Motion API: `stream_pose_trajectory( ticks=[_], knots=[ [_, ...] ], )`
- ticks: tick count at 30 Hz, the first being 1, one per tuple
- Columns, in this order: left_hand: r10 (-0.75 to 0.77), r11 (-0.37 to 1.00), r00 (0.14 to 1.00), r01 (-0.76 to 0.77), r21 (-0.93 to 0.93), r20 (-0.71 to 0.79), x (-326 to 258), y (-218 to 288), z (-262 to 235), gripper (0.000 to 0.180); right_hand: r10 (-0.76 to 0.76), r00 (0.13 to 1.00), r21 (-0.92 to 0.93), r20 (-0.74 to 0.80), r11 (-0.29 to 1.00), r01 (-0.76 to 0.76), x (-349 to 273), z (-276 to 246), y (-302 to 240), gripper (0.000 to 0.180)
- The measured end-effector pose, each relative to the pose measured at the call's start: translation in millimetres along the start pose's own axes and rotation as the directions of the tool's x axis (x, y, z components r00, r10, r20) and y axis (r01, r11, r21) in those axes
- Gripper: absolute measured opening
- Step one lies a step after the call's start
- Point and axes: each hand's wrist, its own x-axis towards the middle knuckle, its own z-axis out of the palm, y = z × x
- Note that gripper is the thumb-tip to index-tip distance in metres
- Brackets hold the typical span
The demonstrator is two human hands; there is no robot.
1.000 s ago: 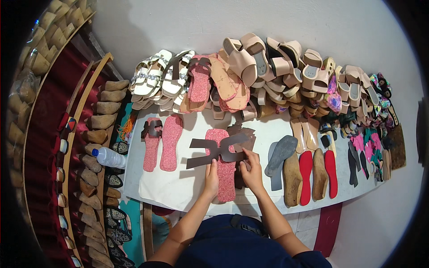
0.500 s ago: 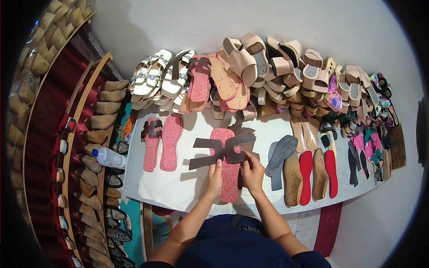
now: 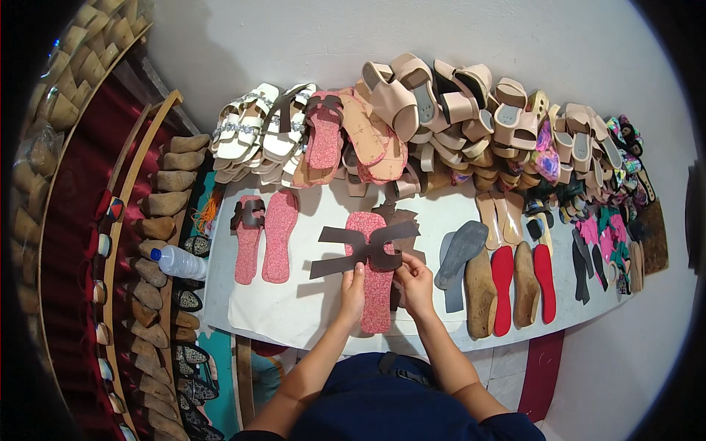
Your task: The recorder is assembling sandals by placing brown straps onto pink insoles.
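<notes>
White worktable (image 3: 309,316) crowded with sandals, both hands pinching dark brown cross-shaped leather strap (image 3: 364,250), left hand (image 3: 353,290), right hand (image 3: 415,283), strap's long axis lying left-right across pink glittery insole (image 3: 375,287) pointing away.

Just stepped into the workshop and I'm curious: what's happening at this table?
A person holds a dark brown cut-out strap piece with both hands, the left hand and right hand gripping its lower edge, over a pink glittery insole lying on the white table. Another pink insole pair lies to the left, and finished sandals are piled along the wall.
</notes>
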Motion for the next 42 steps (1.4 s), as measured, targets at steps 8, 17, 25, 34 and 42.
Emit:
stream_pose_trajectory(
  ticks=[8, 17, 25, 34, 42],
  knots=[
    [-0.017, 0.993, 1.0, 0.016, 0.121, 0.004, 2, -6, -6, 0.034, 0.104, 0.98, 0.058, 0.171, 0.992, -0.116, 6, -20, -1, 0.026],
    [0.041, 0.991, 0.999, -0.036, 0.128, -0.034, 0, -8, 5, 0.034, 0.058, 0.998, 0.147, 0.02, 0.987, -0.061, -4, 9, 3, 0.027],
    [0.042, 0.991, 0.999, -0.041, 0.125, -0.007, -1, -4, 3, 0.034, 0.061, 0.981, -0.004, 0.183, 0.998, -0.061, 1, -5, 1, 0.038],
    [0.076, 0.994, 0.997, -0.077, 0.071, 0.023, 3, 3, 0, 0.033, -0.023, 0.992, 0.053, 0.125, 0.998, 0.016, 23, -15, -37, 0.042],
    [0.044, 0.996, 0.999, -0.046, -0.07, -0.027, 4, -1, -6, 0.036, 0.018, 0.949, -0.229, 0.315, 0.972, 0.057, 15, -17, -18, 0.044]
  ],
)
